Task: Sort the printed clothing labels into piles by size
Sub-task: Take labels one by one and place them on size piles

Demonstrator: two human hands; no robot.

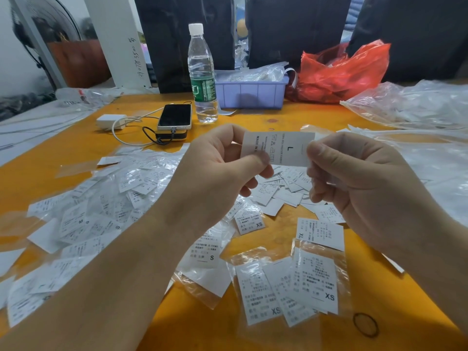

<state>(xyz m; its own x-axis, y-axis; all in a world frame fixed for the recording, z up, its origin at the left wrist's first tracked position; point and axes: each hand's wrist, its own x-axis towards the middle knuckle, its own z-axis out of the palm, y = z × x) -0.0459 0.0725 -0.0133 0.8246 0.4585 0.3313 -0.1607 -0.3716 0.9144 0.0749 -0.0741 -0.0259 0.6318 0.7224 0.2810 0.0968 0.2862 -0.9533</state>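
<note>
We pinch one label [279, 148] between left hand [222, 158] and right hand [354, 178], raised flat to read its L.

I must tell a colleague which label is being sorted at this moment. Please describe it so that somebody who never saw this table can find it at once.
Start at the orange table and look above the scattered labels, in front of the water bottle. There the left hand and the right hand pinch one label by its two ends. It alone is in the air, and it shows a big L.
</note>
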